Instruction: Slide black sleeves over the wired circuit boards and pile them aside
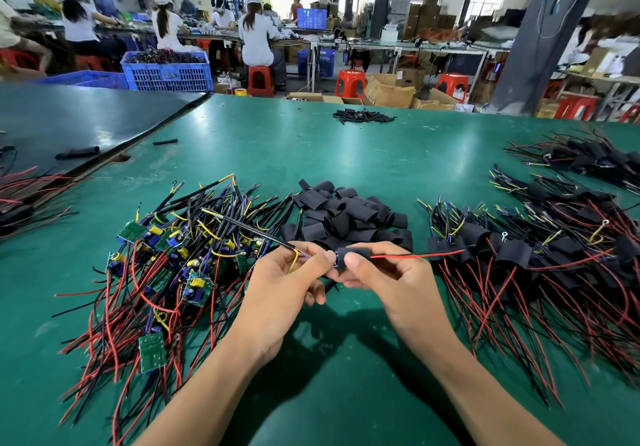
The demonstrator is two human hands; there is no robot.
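Between my two hands sits a black sleeve [342, 258] around a wired circuit board that is mostly hidden inside it. My left hand [282, 284] pinches the board's yellow and black wires at the sleeve's left end. My right hand [379, 272] grips the sleeve with thumb on top; a red wire [415, 256] runs out to the right. A heap of bare green boards with red and black wires [166, 265] lies to the left. Loose black sleeves [346, 215] are piled just beyond my hands. Sleeved boards [540, 255] are heaped on the right.
The green table [311, 155] carries a small pile of narrow black tubes [362, 115] at its far edge and more sleeved boards [588, 158] far right. A black mat [69, 120] lies at left. Behind, people sit at benches beside a blue crate [166, 71].
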